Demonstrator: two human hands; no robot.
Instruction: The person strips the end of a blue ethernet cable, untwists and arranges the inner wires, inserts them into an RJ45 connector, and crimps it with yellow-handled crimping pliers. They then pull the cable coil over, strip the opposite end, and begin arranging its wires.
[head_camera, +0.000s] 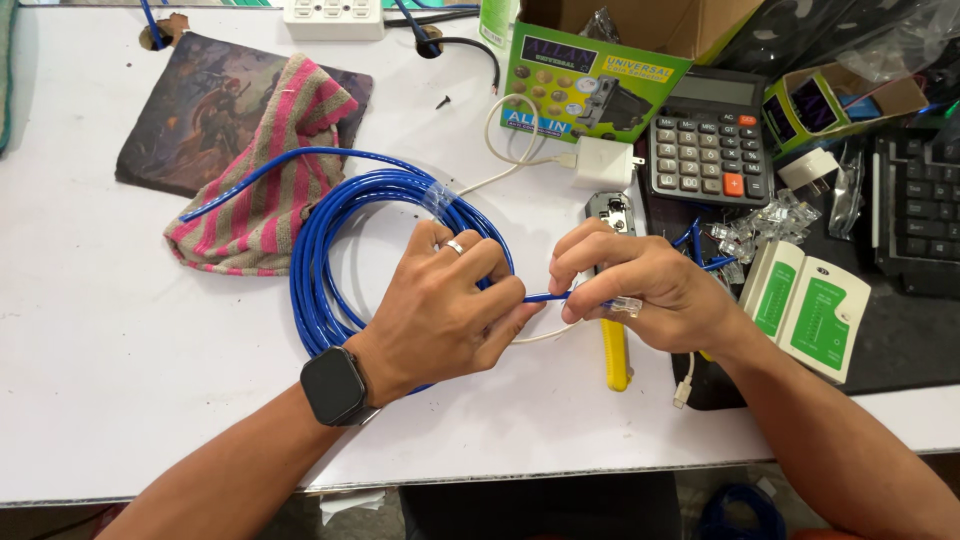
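- We have the blue cable coiled near the middle of the bench, its free end pulled out between both hands.
- Risk: the clear plug looks only pushed on at the cable tip; if our right grip twists or pulls back, the wires could likely slip out of order or back out. We cannot see the wire ends inside, fingers cover them.
- Risk: the coil is held by one band of clear tape; a tug from the left side could likely drag the whole coil toward the front edge.
- Risk: the yellow-handled crimp tool lies right under the right hand, with a white charger lead crossing beside it; lifting the tool could likely snag that lead.
- Left hand: grip closed, thumb and fingertips pinched on the blue cable just short of its end, palm resting over the coil's right side.
- Right hand: grip closed, fingers curled around the cable tip and the clear plug, plug poking out below the fingers.
- Spare clear plugs sit in a loose pile toward the right edge, between the calculator and the white-and-green tester.
- Striped cloth touches the coil's left side, toward the back-left corner.
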